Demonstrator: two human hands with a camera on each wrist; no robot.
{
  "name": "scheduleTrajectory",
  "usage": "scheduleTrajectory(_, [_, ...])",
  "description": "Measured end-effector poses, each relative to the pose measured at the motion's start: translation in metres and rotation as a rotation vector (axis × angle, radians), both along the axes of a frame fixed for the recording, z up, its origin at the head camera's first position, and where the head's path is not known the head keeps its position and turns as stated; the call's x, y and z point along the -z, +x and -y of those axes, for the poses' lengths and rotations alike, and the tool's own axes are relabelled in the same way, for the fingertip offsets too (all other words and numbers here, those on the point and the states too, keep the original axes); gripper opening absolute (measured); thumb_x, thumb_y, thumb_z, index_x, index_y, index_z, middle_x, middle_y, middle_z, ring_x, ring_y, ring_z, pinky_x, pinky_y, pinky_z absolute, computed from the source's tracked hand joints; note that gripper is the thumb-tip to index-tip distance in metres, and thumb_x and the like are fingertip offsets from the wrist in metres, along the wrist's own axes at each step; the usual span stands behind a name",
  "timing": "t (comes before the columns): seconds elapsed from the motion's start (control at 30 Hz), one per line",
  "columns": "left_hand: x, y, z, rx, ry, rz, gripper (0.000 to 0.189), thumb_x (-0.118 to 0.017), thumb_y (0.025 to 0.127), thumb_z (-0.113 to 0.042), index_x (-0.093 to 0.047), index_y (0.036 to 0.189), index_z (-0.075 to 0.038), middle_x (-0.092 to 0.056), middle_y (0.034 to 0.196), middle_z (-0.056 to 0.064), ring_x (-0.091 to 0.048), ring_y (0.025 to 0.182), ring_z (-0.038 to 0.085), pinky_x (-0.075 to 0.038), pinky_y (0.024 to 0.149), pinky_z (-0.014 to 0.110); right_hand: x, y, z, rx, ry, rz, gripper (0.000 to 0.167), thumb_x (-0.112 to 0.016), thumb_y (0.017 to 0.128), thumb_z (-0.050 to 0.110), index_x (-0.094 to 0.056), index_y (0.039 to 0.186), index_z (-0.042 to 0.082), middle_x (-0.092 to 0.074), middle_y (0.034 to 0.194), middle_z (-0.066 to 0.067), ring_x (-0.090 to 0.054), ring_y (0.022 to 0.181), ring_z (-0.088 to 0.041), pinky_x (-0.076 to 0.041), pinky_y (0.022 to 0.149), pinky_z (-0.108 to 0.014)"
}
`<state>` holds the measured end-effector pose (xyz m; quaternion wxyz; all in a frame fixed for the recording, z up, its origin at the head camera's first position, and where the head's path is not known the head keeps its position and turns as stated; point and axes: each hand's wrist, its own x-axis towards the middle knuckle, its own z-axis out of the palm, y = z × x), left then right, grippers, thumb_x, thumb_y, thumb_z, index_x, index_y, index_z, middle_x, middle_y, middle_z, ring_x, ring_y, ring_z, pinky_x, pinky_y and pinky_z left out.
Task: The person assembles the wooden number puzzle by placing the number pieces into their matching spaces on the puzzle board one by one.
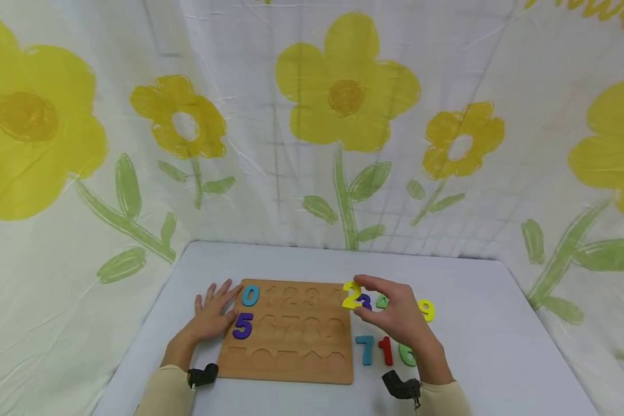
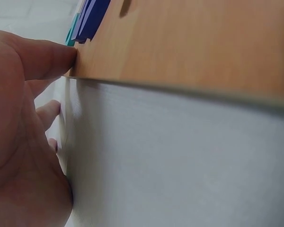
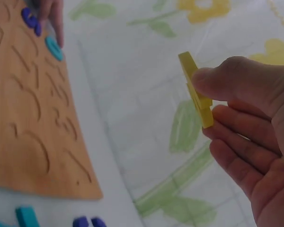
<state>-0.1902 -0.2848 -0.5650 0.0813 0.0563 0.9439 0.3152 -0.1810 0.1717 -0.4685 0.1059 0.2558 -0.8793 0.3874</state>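
My right hand (image 1: pixel 395 309) pinches a yellow number 2 (image 1: pixel 351 295) between thumb and fingers, raised near the right edge of a wooden number board (image 1: pixel 291 370). In the right wrist view the yellow 2 (image 3: pixel 197 92) appears edge-on. My left hand (image 1: pixel 213 315) lies with fingers spread at the board's left edge, the thumb right at the wood in the left wrist view. A blue 0 (image 1: pixel 250 295) sits in the board's top left recess, and a purple 5 (image 1: pixel 242 326) lies below it in the second row. The other recesses hold no pieces.
Loose numbers lie on the white table (image 1: pixel 499 346) right of the board: a blue 7 (image 1: pixel 365 350), a red 1 (image 1: pixel 386 351), a green 6 (image 1: pixel 407 355), a purple 3 (image 1: pixel 364 301) and a yellow 9 (image 1: pixel 426 310). A flower-printed curtain (image 1: pixel 260 190) hangs behind.
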Motion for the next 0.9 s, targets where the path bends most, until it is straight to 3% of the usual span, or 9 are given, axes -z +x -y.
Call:
scheduleTrajectory(0.27, [-0.002, 0.001, -0.001, 0.000, -0.003, 0.003, 0.066, -0.062, 0.107, -0.018, -0.041, 0.169, -0.010, -0.016, 0.180, 0.029, 0.005, 0.164, 0.063, 0.015, 0.122, 0.084, -0.007, -0.018, 0.042, -0.052, -0.027, 0.035, 0.057, -0.091, 0.090, 0.023, -0.073, 0.144, 0.015, -0.077, 0.140, 0.001, -0.074, 0.121, -0.028, -0.066, 0.094, -0.044])
scheduleTrajectory(0.4, [-0.003, 0.000, -0.002, -0.006, -0.009, 0.011, 0.066, -0.061, 0.107, -0.017, -0.040, 0.169, -0.009, -0.016, 0.180, 0.030, 0.006, 0.164, 0.063, 0.016, 0.122, 0.083, -0.004, -0.029, 0.062, -0.083, -0.032, 0.040, 0.057, -0.092, 0.089, 0.021, -0.074, 0.143, 0.015, -0.077, 0.139, 0.001, -0.074, 0.120, -0.026, -0.064, 0.101, -0.049])
scheduleTrajectory(0.6, [-0.003, 0.000, -0.003, -0.012, -0.013, 0.032, 0.067, -0.059, 0.108, -0.017, -0.037, 0.171, -0.010, -0.012, 0.181, 0.028, 0.009, 0.165, 0.061, 0.018, 0.123, 0.081, 0.009, -0.044, 0.088, -0.111, -0.020, 0.055, 0.056, -0.092, 0.089, 0.019, -0.074, 0.142, 0.013, -0.077, 0.140, -0.002, -0.075, 0.122, -0.027, -0.063, 0.104, -0.049])
scheduleTrajectory(0.9, [-0.004, 0.001, -0.004, -0.015, -0.020, 0.032, 0.067, -0.059, 0.108, -0.018, -0.037, 0.171, -0.010, -0.013, 0.181, 0.028, 0.008, 0.165, 0.061, 0.017, 0.123, 0.081, 0.033, -0.058, 0.122, -0.191, -0.005, 0.138, 0.057, -0.087, 0.092, 0.015, -0.070, 0.145, 0.005, -0.074, 0.144, -0.012, -0.072, 0.130, -0.039, -0.058, 0.110, -0.057])
